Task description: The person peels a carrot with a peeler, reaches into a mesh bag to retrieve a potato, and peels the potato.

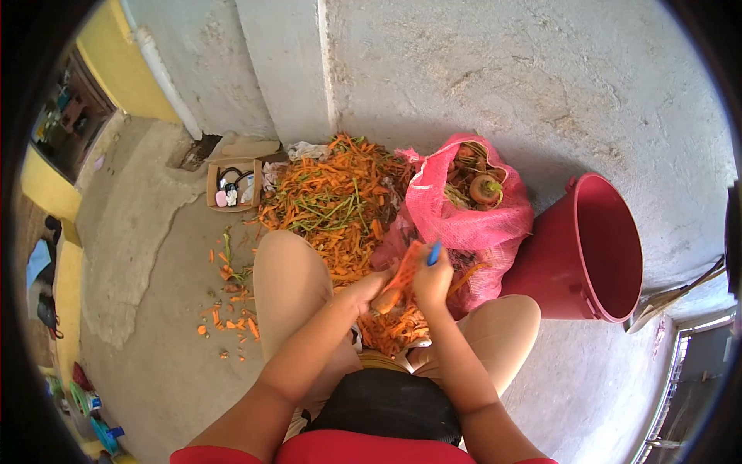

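My left hand (374, 288) is closed around the thick end of an orange carrot (389, 300), low between my knees. Just right of it, my right hand (433, 278) is wrapped round a tool with a blue handle (434, 253), held close to the carrot. The tool's working end is too small to make out. Below both hands lie orange peelings (390, 331). Beyond them spreads a large heap of peelings and green stems (332, 205). A pink mesh sack (502, 224) holding unpeeled carrots (485, 189) stands open to the right of the heap.
A dark red bucket (541, 255) leans on its side beside the sack, near the grey wall (541, 69). A small cardboard box (211, 185) with small items sits left of the heap. Carrot pieces (253, 326) lie scattered on the floor by my left knee.
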`<act>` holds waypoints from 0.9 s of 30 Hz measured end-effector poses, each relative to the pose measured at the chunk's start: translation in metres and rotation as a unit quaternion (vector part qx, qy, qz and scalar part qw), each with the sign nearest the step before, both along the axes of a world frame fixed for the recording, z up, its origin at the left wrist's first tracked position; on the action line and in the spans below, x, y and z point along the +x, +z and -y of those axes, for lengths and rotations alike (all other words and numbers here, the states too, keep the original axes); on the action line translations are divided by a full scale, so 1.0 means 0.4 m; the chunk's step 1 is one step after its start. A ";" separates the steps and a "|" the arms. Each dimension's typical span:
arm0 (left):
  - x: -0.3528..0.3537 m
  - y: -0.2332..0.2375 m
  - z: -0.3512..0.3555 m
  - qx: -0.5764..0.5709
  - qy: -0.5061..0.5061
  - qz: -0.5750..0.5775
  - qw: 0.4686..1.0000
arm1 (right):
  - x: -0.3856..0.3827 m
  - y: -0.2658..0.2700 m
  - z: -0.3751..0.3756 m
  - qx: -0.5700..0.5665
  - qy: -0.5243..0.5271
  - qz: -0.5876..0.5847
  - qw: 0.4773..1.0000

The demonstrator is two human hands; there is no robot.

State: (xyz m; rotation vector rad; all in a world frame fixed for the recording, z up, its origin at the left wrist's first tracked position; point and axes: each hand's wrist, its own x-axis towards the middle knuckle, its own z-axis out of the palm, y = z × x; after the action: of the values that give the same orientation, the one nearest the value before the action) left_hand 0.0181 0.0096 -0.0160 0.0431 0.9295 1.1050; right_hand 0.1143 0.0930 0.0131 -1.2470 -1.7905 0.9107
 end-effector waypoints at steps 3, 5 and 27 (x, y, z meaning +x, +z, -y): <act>-0.007 -0.047 0.039 0.104 -0.126 0.183 0.969 | 0.049 0.004 -0.119 -0.049 -0.112 -0.102 0.987; 0.014 0.040 0.040 0.058 -0.079 0.100 0.990 | 0.102 -0.060 -0.195 -0.034 -0.174 -0.048 0.983; 0.014 0.060 0.033 0.069 -0.119 0.169 0.976 | 0.107 -0.022 -0.202 -0.010 -0.183 -0.191 0.964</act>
State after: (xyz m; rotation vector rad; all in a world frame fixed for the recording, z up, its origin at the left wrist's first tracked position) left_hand 0.0236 -0.0035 0.0081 0.0763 0.5273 0.9159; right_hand 0.1569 0.1739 0.0042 -1.2605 -1.2038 0.8832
